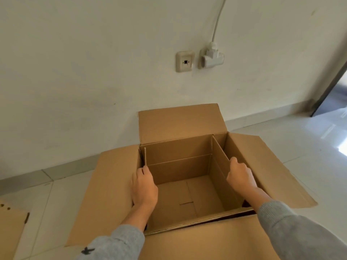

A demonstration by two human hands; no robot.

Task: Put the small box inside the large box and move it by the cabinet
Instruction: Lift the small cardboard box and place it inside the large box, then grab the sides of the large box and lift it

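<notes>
A large brown cardboard box (262,166) stands open on the floor against the wall, its flaps spread outward. Inside it sits the small box (187,199), also open and empty, pushed toward the large box's left side with a gap on its right. My left hand (143,186) grips the small box's left wall at the top edge. My right hand (241,175) grips its right wall the same way. Both sleeves are grey.
A white wall with a wall plate (185,61) and a white plug adapter (212,57) with its cable rises behind the boxes. Another piece of cardboard (11,226) lies at the lower left. A dark doorway (336,91) opens at the right. The floor is pale tile.
</notes>
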